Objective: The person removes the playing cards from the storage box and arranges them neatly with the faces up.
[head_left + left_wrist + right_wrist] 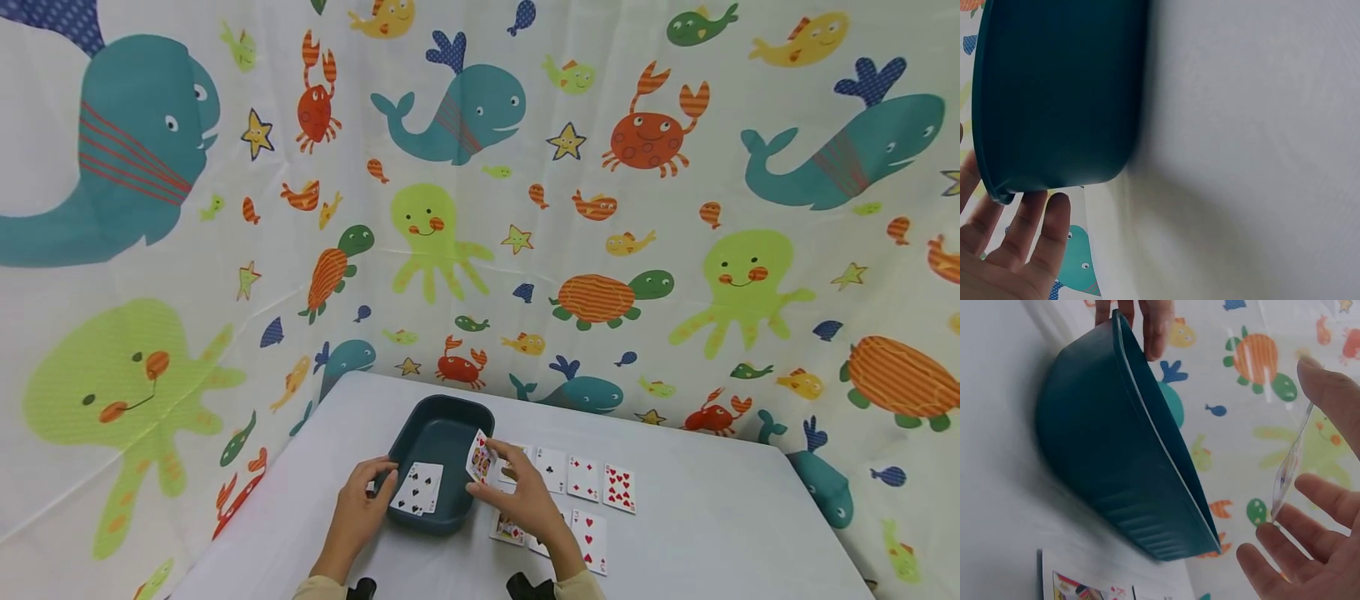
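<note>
A dark teal plastic tub [450, 417] stands on the white table, with several spade or club cards [418, 490] lying inside at its near end. My left hand [363, 505] grips the tub's left rim; in the left wrist view its fingers [1054, 234] touch the outer wall. Over the tub's right rim, my right hand [521, 492] holds a playing card [480, 457] between thumb and fingers. It is a red-suited face card, tilted up, and appears edge-on in the right wrist view, where the right hand [1319, 519] has it by opposite ends.
Right of the tub, face-up cards lie in two rows, including a heart card [619, 488], a diamond card [583, 477] and a nearer heart card [589, 540]. My right hand and forearm partly cover others. A sea-animal curtain [525, 208] hangs behind the table [712, 517].
</note>
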The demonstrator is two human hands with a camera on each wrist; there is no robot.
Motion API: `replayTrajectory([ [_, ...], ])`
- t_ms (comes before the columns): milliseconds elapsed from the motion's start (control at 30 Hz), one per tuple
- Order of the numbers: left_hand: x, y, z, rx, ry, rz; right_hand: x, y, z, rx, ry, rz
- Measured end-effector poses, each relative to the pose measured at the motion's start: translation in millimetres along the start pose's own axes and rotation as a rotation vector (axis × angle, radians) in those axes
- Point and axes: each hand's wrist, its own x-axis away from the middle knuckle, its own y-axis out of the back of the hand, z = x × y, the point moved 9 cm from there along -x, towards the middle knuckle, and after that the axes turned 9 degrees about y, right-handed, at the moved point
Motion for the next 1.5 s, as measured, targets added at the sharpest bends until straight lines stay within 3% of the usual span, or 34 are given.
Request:
replayTrajectory([
  [533,0.6,0.6,-1.8,-0.015,-0.013,-0.001,35.7,32.0,-15.8,-0.072,-0.118,-0.13],
  [1067,-1.9,-1.6,1.4,-0.013,-0.005,0.011,84.3,76.3,-48.5,0.027,-0.272,-0.252],
  [1500,-3.1,-2.0,-0.3,-0.031,-0.003,0.01,122.9,108.8,-70.9,0.151,-0.369,-0.258],
])
